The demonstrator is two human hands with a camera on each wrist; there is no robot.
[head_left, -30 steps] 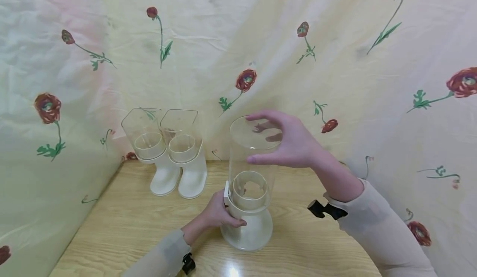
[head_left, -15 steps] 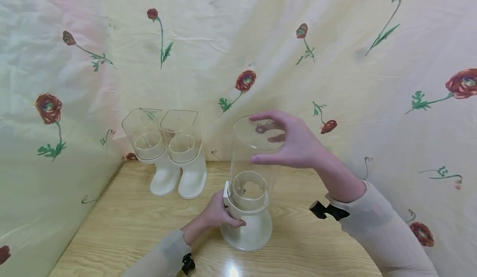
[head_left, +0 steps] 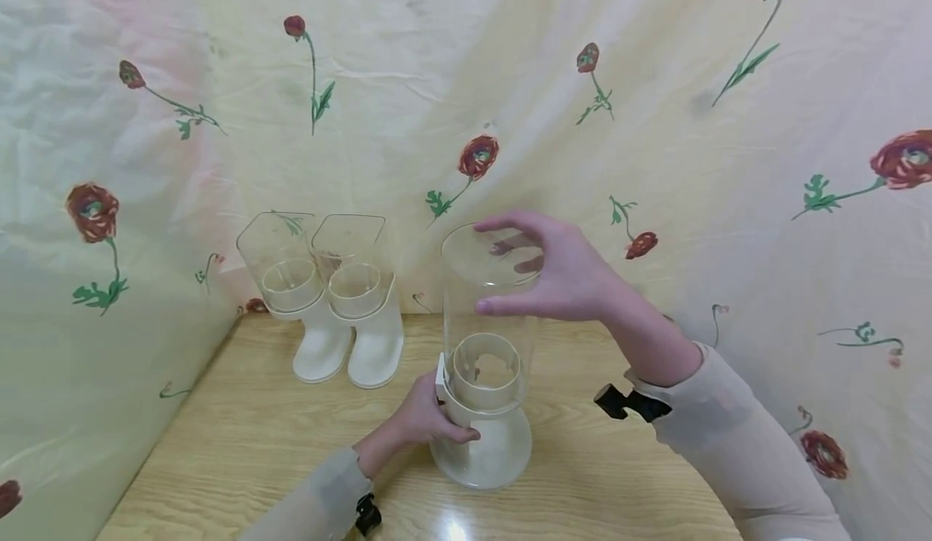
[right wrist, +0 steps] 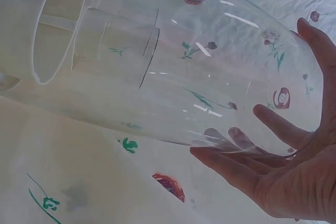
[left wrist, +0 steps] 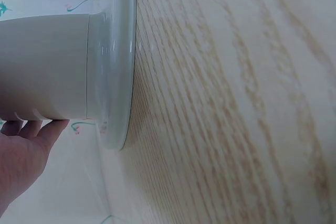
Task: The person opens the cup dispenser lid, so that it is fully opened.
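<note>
In the head view a tall clear cylinder (head_left: 484, 329) stands on a white base (head_left: 502, 448) with a round foot. A pale inner ring (head_left: 486, 397) sits at its bottom. My left hand (head_left: 421, 416) grips the base just below the cylinder, thumb across the front. With fingers and thumb spread round its upper rim, my right hand (head_left: 564, 274) holds the cylinder. The right wrist view shows the right hand (right wrist: 294, 177) at the open end, fingers on either side of the clear wall. In the left wrist view, the left fingertips (left wrist: 52, 129) press the base's stem (left wrist: 44, 66).
Two clear, square-topped containers (head_left: 277, 238) (head_left: 353, 238) on white stands (head_left: 320, 351) (head_left: 376, 355) stand side by side at the back left of the wooden table (head_left: 291, 444). A flowered cloth (head_left: 408, 80) hangs behind and at the sides.
The right hand and the cylinder's top shift slightly right, then back left and a little up. The left hand and base stay in place.
</note>
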